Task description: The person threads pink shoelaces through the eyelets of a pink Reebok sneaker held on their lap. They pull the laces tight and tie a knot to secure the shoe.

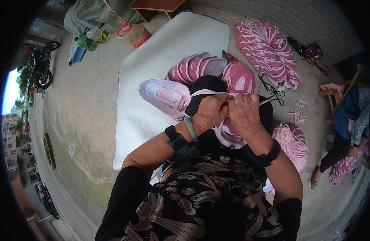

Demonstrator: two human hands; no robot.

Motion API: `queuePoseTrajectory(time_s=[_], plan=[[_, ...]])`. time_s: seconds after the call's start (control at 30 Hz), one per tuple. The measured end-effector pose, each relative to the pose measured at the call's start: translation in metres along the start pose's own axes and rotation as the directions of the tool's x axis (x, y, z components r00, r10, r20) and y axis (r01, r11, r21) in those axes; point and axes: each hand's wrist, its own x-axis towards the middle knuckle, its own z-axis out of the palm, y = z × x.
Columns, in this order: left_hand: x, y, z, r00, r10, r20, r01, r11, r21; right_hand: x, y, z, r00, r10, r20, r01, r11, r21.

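- The setting is an outdoor concrete floor [84,104] beside a grey brick wall [313,16] at the far right, with a street and a parked motorbike [41,66] far to the left.
- A pale mat [152,68] lies on the floor, running from the near left to the far middle.
- On the mat sit pink shoe uppers [193,68] and one pale pink shoe [162,96] lying with its long axis left to right.
- The left hand [209,112] and right hand [243,112] are closed, knuckles almost touching, both pinching a pink lace [205,92].
- The lace is stretched taut, running left to right just beyond the hands.
- Below the hands, in the person's lap, is a pink shoe upper [229,134]; its direction is mostly hidden.
- A heap of striped pink pieces [267,52] lies far right, and a bundle of pink laces [291,142] near right.
- Another person [349,132] sits at the right edge.
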Motion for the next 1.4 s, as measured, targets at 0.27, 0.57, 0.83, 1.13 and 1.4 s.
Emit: queuePoseTrajectory(time_s=[0.27,0.57,0.83,1.13,1.4], plan=[[-0.012,0.019,-0.002,0.999,-0.054,-0.005,0.053,0.963,0.263,-0.204,0.047,-0.057,0.827,0.528,0.192,-0.562,0.776,0.285],[0.009,0.029,-0.025,0.952,0.293,-0.087,-0.238,0.889,0.392,-0.245,0.064,-0.033,0.824,0.351,0.445,-0.509,0.803,0.309],[0.053,-0.011,0.004,0.966,-0.256,0.045,0.251,0.964,0.091,-0.065,0.067,-0.011,0.911,0.413,0.014,-0.313,0.668,0.676],[0.04,0.075,-0.067,0.916,0.054,0.397,0.204,0.79,-0.579,-0.048,0.073,0.028,0.952,0.305,0.033,-0.265,0.765,0.587],[0.009,0.033,-0.089,0.774,-0.286,0.565,0.287,0.954,0.089,-0.046,0.062,0.01,0.914,0.404,0.046,-0.289,0.565,0.773]])
